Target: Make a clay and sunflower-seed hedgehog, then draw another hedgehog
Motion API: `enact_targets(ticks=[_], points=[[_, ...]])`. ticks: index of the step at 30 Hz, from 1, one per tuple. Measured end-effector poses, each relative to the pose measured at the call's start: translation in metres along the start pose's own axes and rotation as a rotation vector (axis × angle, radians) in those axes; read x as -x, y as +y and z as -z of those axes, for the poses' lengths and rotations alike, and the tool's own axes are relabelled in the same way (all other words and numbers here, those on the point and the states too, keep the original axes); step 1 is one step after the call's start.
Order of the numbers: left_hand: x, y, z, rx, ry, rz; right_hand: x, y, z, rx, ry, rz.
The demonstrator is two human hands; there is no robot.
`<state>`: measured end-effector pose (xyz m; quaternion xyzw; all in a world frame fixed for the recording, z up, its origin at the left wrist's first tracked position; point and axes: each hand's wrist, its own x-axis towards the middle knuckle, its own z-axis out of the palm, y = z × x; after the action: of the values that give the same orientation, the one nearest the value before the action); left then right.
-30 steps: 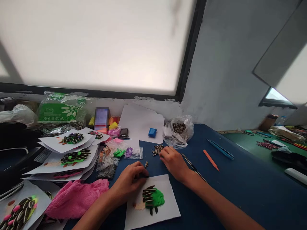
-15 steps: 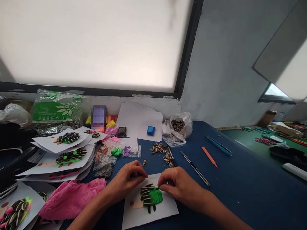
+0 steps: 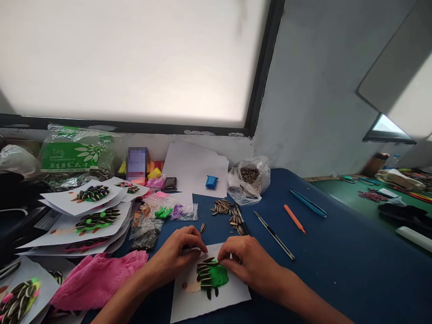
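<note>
A sheet of white paper [image 3: 232,294] bears a hedgehog-like picture with a mound of green clay [image 3: 219,275], a flattened peach clay face and a brown nose. Striped sunflower seeds [image 3: 205,279] are set in rows over the mound's left part; two stick out below it. My right hand [image 3: 248,261] pinches a sunflower seed [image 3: 215,263] at the mound's top edge, thumb and forefinger closed. At the paper's upper left edge rests my left hand [image 3: 180,252], its fingers bent, with a gap between thumb and forefinger. Nothing shows in it.
Loose seeds [image 3: 222,207] lie beyond the paper, beside a black pen [image 3: 241,219]. A craft knife [image 3: 274,235], orange marker [image 3: 294,219] and blue tweezers [image 3: 308,203] lie right. Left are a pink cloth [image 3: 97,281] and stacked finished pictures [image 3: 67,234]. Behind stands a seed bag [image 3: 249,177].
My right hand has shifted slightly left with the seed, bringing it onto the top of the green clay. My left hand stays at the paper's edge.
</note>
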<state>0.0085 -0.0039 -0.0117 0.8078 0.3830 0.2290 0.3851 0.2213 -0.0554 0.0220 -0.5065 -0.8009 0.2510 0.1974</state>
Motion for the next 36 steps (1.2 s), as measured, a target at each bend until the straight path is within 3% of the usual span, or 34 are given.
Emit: enact_targets(ticks=[10, 36], points=[[0.0, -0.001, -0.001, -0.036, 0.007, -0.014, 0.004, -0.005, -0.009, 0.0, 0.067, 0.046], [-0.001, -0.003, -0.002, -0.049, 0.029, -0.031, -0.001, -0.015, -0.019, 0.308, -0.071, 0.03]])
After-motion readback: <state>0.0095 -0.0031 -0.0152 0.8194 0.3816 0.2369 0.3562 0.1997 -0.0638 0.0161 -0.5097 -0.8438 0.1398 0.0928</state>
